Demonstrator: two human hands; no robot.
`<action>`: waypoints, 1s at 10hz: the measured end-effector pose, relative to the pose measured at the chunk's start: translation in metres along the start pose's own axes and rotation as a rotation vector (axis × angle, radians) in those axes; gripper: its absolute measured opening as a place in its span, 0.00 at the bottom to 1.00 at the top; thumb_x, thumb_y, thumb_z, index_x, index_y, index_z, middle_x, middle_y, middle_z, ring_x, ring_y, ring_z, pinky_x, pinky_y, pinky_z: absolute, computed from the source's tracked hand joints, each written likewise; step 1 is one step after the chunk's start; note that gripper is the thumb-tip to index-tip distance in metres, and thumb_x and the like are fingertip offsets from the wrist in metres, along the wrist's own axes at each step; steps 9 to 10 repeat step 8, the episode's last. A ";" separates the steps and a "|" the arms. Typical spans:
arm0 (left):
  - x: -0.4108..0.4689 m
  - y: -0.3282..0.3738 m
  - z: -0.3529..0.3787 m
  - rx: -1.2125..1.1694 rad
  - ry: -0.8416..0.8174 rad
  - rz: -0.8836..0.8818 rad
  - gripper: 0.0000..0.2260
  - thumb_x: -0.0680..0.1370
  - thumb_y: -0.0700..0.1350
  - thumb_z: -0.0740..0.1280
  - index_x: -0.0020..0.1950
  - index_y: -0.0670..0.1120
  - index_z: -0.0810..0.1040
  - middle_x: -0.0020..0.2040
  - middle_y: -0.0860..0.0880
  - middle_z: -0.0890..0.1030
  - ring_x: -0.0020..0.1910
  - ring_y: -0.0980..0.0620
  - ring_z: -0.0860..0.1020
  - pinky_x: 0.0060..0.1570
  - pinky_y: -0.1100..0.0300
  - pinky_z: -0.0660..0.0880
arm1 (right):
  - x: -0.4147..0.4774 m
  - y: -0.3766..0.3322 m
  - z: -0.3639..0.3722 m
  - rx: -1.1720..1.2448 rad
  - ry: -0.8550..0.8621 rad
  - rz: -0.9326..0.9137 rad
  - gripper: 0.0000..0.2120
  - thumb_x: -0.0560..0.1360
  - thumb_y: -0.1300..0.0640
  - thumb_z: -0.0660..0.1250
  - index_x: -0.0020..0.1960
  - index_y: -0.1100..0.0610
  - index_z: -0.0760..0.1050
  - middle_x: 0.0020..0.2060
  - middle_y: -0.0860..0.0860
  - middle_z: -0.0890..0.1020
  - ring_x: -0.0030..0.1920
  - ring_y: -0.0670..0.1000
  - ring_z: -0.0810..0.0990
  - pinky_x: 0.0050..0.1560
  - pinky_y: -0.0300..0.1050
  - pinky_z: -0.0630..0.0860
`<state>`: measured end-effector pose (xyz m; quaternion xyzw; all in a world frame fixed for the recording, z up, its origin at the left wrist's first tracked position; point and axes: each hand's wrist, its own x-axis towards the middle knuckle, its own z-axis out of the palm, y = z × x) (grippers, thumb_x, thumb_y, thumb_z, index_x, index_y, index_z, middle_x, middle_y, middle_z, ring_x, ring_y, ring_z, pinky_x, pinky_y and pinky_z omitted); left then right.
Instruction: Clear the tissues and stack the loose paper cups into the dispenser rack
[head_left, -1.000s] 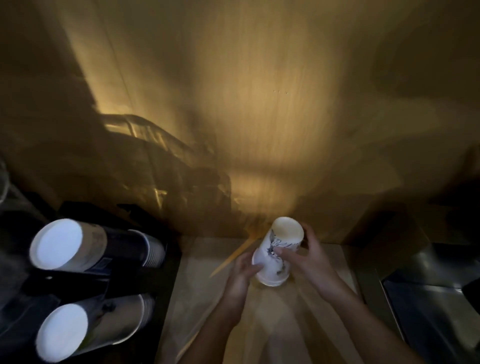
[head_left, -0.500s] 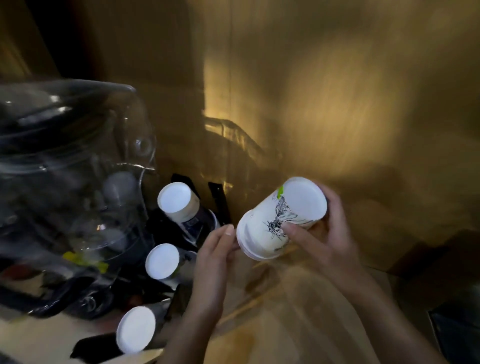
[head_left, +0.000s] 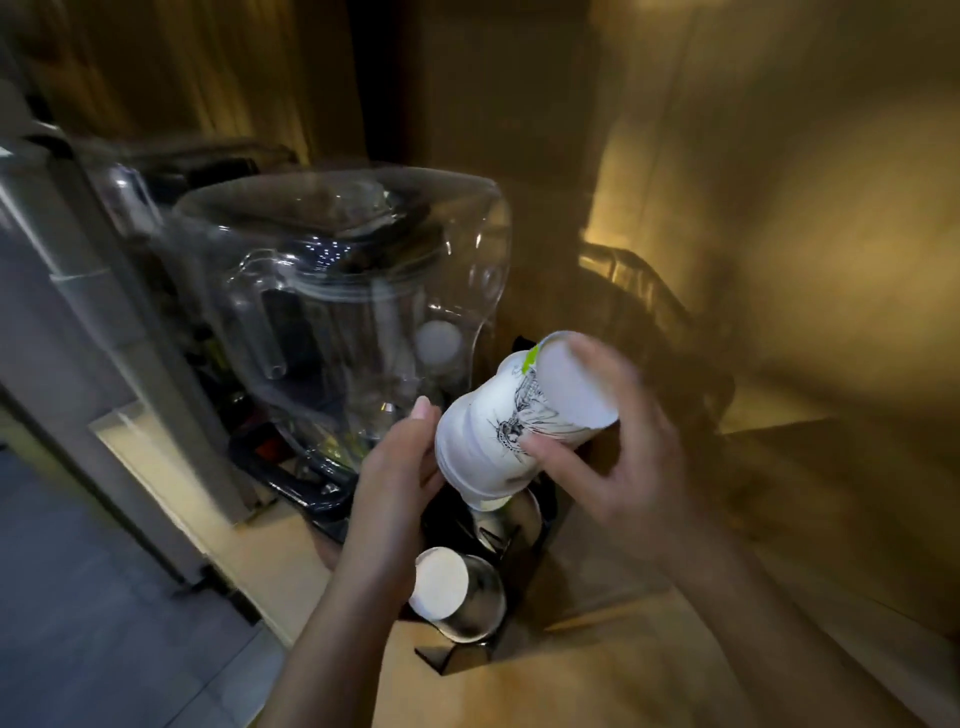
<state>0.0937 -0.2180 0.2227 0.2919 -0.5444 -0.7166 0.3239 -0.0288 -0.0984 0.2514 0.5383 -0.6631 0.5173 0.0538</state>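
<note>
My right hand (head_left: 618, 457) grips a short stack of white paper cups (head_left: 498, 431) with a black drawing and a green mark, tilted with its base up and to the right. The open rims point down-left, right above a slot of the black dispenser rack (head_left: 524, 587). My left hand (head_left: 395, 478) rests its fingers against the stack's lower left side. In the rack, a cup stack with a white base (head_left: 441, 582) lies in the near slot. Another stack (head_left: 511, 519) sits just under the held cups, partly hidden. No tissues are in view.
A large clear plastic blender enclosure (head_left: 343, 291) stands left of the rack, close to my left hand. The wooden counter (head_left: 597, 675) runs under my arms to a brown wall on the right. Grey floor (head_left: 78, 597) lies beyond the counter's left edge.
Both hands carried the cup stack left from the counter's middle to above the rack. The stack tipped from upright to rims down-left. The view swung left, bringing the blender enclosure in.
</note>
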 end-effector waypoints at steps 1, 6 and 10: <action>0.009 -0.002 -0.003 0.051 -0.078 -0.118 0.22 0.77 0.61 0.56 0.53 0.48 0.82 0.51 0.51 0.86 0.52 0.55 0.82 0.50 0.59 0.76 | 0.002 0.006 0.014 -0.080 -0.047 0.026 0.28 0.67 0.39 0.66 0.65 0.41 0.63 0.56 0.38 0.69 0.58 0.34 0.68 0.55 0.22 0.62; 0.027 -0.060 0.001 1.252 -0.104 0.249 0.24 0.80 0.51 0.56 0.74 0.47 0.56 0.68 0.43 0.71 0.61 0.44 0.76 0.54 0.52 0.74 | -0.020 0.068 0.067 -0.711 -0.515 0.026 0.19 0.75 0.47 0.58 0.64 0.52 0.69 0.66 0.53 0.72 0.67 0.53 0.67 0.67 0.57 0.55; 0.031 -0.045 -0.001 1.450 -0.115 0.297 0.19 0.78 0.55 0.58 0.66 0.48 0.65 0.61 0.44 0.77 0.57 0.44 0.77 0.49 0.52 0.73 | -0.012 0.064 0.051 -0.618 -0.579 0.062 0.20 0.76 0.46 0.59 0.65 0.52 0.68 0.69 0.51 0.67 0.68 0.52 0.61 0.68 0.53 0.52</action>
